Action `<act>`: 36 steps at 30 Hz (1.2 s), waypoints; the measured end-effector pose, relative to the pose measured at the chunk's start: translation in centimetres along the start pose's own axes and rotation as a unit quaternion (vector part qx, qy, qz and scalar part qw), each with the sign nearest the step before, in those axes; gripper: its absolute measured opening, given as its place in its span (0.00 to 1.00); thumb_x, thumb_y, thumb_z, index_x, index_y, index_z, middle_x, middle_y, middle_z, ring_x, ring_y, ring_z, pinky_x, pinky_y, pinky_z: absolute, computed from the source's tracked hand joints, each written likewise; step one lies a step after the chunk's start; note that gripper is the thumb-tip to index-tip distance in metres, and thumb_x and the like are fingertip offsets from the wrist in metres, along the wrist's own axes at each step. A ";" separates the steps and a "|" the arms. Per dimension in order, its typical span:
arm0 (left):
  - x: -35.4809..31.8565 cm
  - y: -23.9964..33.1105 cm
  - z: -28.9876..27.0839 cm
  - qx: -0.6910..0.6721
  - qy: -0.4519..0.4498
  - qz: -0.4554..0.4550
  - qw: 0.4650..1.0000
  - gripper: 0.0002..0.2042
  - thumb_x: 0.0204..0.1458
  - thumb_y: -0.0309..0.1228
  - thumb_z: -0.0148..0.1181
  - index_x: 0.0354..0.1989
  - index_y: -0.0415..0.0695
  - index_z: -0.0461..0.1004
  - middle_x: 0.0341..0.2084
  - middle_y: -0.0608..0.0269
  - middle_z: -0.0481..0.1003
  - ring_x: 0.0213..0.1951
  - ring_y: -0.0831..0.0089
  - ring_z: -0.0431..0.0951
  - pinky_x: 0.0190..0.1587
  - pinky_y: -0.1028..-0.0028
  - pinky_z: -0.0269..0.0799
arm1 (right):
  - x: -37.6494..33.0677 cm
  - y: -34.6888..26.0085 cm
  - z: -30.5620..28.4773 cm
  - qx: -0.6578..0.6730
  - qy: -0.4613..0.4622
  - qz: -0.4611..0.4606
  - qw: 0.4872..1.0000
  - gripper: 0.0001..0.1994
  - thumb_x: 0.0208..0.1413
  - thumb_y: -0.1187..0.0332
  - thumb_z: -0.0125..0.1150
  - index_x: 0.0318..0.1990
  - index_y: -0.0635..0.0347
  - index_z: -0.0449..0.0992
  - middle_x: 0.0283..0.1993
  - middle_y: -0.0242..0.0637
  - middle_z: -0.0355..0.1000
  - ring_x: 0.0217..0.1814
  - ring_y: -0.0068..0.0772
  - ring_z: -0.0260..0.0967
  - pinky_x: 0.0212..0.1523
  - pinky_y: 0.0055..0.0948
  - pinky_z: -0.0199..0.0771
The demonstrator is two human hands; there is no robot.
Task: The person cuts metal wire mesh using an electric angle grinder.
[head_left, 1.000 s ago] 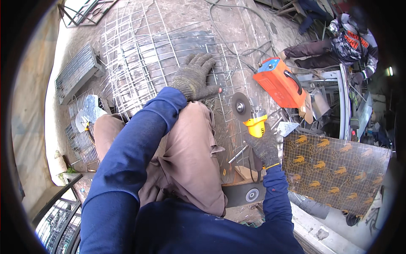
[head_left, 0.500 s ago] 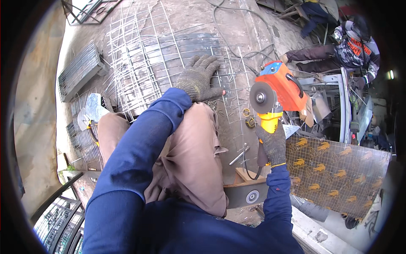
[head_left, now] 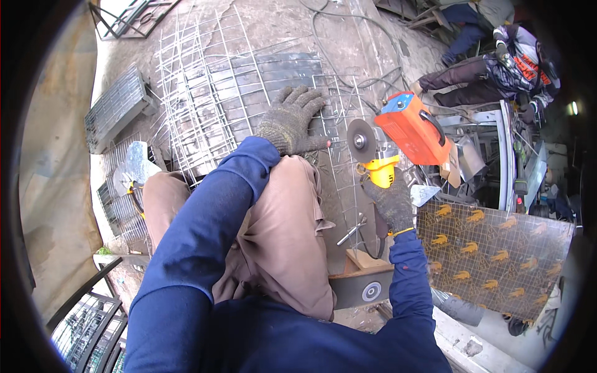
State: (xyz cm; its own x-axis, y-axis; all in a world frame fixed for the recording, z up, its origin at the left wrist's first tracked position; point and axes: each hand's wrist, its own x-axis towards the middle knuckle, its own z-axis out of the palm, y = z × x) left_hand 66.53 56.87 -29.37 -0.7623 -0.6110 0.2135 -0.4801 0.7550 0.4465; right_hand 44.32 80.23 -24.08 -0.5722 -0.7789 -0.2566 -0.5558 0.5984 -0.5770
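Note:
My right hand (head_left: 390,202), in a dark knit glove, grips a yellow angle grinder (head_left: 380,171). Its grey cutting disc (head_left: 365,142) points away from me and up to the left, clear of the wire mesh in the picture. My left hand (head_left: 293,118), gloved in grey-green knit with a bare thumb tip, lies with fingers spread just beyond my knee. Beneath or beside it are a welded wire mesh (head_left: 208,93) and a dark sheet (head_left: 280,69); whether the palm presses on them I cannot tell.
An orange machine with a black handle (head_left: 415,127) stands just right of the grinder. Cables (head_left: 348,13) run over the ground. At right lies a patterned panel (head_left: 491,248); at left, a grey grating (head_left: 118,105). Another person (head_left: 497,68) sits at upper right, with someone else behind.
My right hand has brought the grinder a little left, and its disc has turned to a more slanted angle. My left hand stays nearly in place. The seated person has shifted an arm.

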 end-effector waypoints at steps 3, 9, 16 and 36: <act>0.1 -0.1 0.0 0.001 0.011 0.005 1.000 0.48 0.44 0.68 0.65 0.69 0.47 0.66 0.71 0.54 0.62 0.74 0.52 0.57 0.77 0.50 0.44 | -0.2 0.5 0.3 -0.005 -0.001 -0.007 1.000 0.27 0.50 0.56 0.77 0.50 0.64 0.74 0.39 0.36 0.77 0.37 0.28 0.73 0.39 0.33 0.75; 0.2 -0.1 0.1 0.002 0.011 0.004 1.000 0.49 0.43 0.69 0.65 0.69 0.47 0.66 0.70 0.52 0.63 0.74 0.51 0.57 0.77 0.50 0.44 | -0.4 1.0 0.5 -0.027 0.006 -0.024 0.999 0.26 0.51 0.57 0.76 0.50 0.65 0.73 0.39 0.37 0.76 0.38 0.31 0.74 0.41 0.35 0.76; 0.1 0.1 0.0 0.009 0.008 0.001 1.000 0.49 0.43 0.69 0.65 0.70 0.48 0.66 0.71 0.55 0.63 0.74 0.52 0.56 0.77 0.51 0.43 | -0.6 0.9 0.4 -0.046 0.007 -0.030 0.998 0.25 0.50 0.59 0.75 0.49 0.65 0.73 0.39 0.39 0.76 0.38 0.33 0.75 0.42 0.36 0.76; 0.0 0.0 0.2 -0.011 0.004 -0.007 1.000 0.48 0.43 0.69 0.65 0.68 0.47 0.67 0.71 0.55 0.62 0.75 0.52 0.54 0.78 0.47 0.40 | -0.5 -1.6 0.2 -0.046 -0.009 0.013 0.999 0.29 0.47 0.56 0.77 0.52 0.64 0.73 0.40 0.39 0.78 0.38 0.33 0.76 0.40 0.37 0.77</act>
State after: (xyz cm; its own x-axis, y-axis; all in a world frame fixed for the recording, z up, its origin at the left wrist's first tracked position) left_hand 66.41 56.93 -29.55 -0.7521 -0.6233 0.2141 -0.4812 0.7414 0.4677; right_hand 45.59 79.60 -23.25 -0.5767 -0.7656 -0.2853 -0.5942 0.6327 -0.4966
